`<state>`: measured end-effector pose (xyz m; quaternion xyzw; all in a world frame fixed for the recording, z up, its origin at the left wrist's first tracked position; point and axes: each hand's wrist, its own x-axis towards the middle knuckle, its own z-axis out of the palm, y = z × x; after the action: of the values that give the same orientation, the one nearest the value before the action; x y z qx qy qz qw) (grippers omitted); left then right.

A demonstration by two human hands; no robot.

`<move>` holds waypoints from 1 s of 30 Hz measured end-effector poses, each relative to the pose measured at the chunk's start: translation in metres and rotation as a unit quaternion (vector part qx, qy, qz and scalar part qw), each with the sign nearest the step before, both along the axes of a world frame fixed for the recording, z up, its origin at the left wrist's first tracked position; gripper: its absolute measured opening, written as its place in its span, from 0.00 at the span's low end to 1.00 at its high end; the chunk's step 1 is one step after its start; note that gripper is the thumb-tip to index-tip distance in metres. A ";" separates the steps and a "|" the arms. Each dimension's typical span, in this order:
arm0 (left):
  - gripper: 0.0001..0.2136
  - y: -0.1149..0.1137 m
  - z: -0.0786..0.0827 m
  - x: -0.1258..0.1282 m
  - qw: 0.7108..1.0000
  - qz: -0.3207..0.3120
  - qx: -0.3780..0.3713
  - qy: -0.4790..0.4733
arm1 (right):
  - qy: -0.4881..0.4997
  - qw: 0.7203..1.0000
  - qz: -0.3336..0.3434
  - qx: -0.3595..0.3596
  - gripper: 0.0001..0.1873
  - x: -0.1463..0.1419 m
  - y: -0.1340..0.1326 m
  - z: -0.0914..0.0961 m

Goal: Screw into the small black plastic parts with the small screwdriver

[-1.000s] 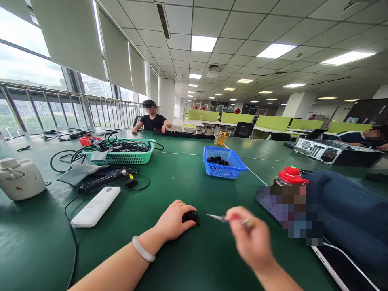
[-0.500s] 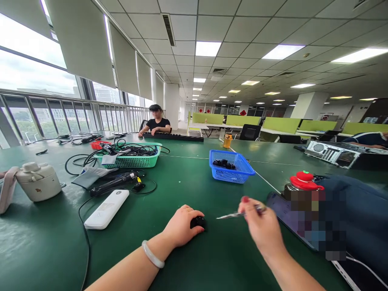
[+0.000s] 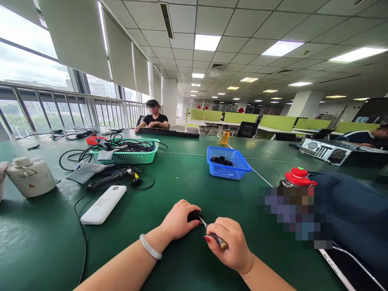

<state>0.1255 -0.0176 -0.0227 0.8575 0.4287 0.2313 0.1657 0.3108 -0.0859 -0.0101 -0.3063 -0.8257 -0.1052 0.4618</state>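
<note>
On the green table, my left hand (image 3: 177, 221) is closed around a small black object (image 3: 193, 216), holding it against the tabletop. Most of that object is hidden by my fingers, so its kind cannot be made out. In my right hand (image 3: 232, 244) is a slim pointed metal tool (image 3: 218, 240) with a dark handle and a brass-coloured end. Its silver tip meets the black object near my left thumb; whether it is inserted cannot be seen. Beyond both hands stands a blue plastic basket (image 3: 228, 173) with small black pieces (image 3: 222, 161) inside.
At left are a white power bank (image 3: 104, 205), a black cable, a cream bottle (image 3: 30, 178) and a green basket (image 3: 130, 158) of cables. A red-lidded jar (image 3: 298, 178) and dark cloth (image 3: 348, 206) lie right. Across the table, a person (image 3: 155, 119) sits by a long black keyboard (image 3: 169, 132).
My right hand has moved left and down, bringing the tool from clear of the black object to touching it. My left hand keeps its hold. The view has shifted slightly.
</note>
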 end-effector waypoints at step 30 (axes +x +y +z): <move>0.17 0.002 0.001 0.000 0.998 0.006 -0.055 -0.008 | 0.192 0.962 -0.036 -0.189 0.21 -0.005 0.015 0.005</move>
<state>0.1252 -0.0151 -0.0222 0.8427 0.4447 0.2149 0.2143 0.3054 -0.0705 -0.0050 -0.4321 -0.7149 0.0970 0.5410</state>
